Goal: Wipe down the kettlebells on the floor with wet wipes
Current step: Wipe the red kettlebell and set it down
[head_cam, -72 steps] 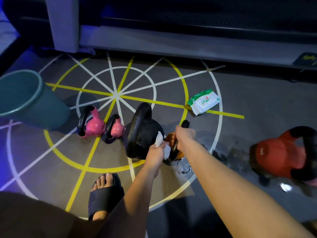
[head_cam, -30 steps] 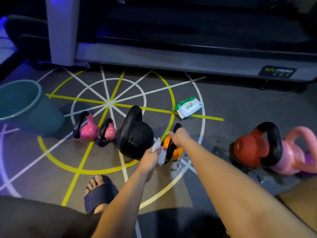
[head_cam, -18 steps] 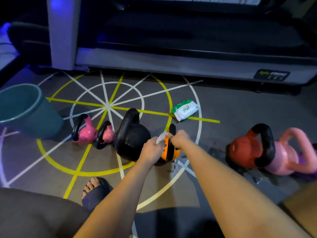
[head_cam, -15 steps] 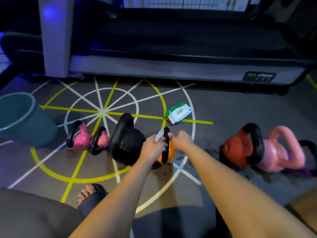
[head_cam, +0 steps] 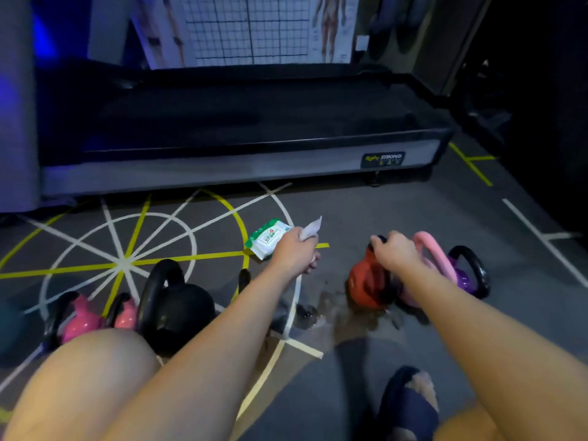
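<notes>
My left hand pinches a white wet wipe in the air above the floor, close to the wipes pack. My right hand grips the black handle of the red kettlebell. Beside it stand a light pink kettlebell and a purple kettlebell. On the left sit two small pink kettlebells and a big black kettlebell. The orange kettlebell is mostly hidden behind my left forearm; only its black handle shows.
A treadmill deck runs across the back. Yellow and white lines mark the grey floor. A wet patch lies left of the red kettlebell. My knee is low at the left, my slippered foot at the lower right.
Both hands left the orange kettlebell and moved right. My right hand took hold of the red kettlebell's handle; my left hand lifted away with the wipe. The view swung up and right.
</notes>
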`<action>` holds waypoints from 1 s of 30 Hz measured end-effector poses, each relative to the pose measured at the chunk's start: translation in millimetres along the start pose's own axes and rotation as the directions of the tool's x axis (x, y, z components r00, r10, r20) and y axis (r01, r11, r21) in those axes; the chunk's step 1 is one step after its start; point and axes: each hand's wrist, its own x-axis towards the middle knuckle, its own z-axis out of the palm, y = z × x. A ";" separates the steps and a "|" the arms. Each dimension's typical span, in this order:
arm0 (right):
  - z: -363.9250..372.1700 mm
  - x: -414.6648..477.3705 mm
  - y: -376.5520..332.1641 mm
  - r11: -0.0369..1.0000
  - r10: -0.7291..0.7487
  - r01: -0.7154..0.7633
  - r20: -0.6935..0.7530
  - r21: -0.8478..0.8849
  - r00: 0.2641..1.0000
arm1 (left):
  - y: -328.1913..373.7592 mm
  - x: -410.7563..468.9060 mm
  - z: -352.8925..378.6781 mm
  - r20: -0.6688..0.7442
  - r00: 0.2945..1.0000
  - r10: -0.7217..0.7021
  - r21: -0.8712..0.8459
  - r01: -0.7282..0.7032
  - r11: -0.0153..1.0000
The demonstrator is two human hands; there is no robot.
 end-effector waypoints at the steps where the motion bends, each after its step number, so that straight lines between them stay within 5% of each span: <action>1: -0.5 5.0 15.4 0.993 0.084 -0.081 -0.033 0.081 0.996 | -8.1 0.9 8.2 0.007 1.000 -0.030 -0.026 0.030 0.999; 5: 7.6 33.5 65.4 0.857 0.360 -0.317 -0.031 0.406 0.932 | -55.9 10.2 38.0 0.010 0.978 -0.209 -0.099 0.209 0.973; 9: 37.0 54.6 91.9 0.750 0.374 -0.371 0.111 0.548 0.921 | -88.6 29.3 55.3 0.000 0.950 -0.311 -0.163 0.307 0.937; 13: 55.9 55.4 94.8 0.790 0.242 -0.363 0.292 0.495 0.925 | -95.9 44.1 63.5 -0.047 0.938 -0.345 -0.195 0.330 0.924; 20: 81.9 61.9 103.4 0.888 0.186 -0.261 0.225 0.379 0.957 | -103.8 44.5 73.3 -0.024 0.933 -0.360 -0.125 0.355 0.927; 30: 99.4 18.9 64.0 0.709 0.333 -0.418 0.252 0.568 0.909 | -111.0 32.2 52.5 -0.028 0.920 -0.390 -0.147 0.382 0.912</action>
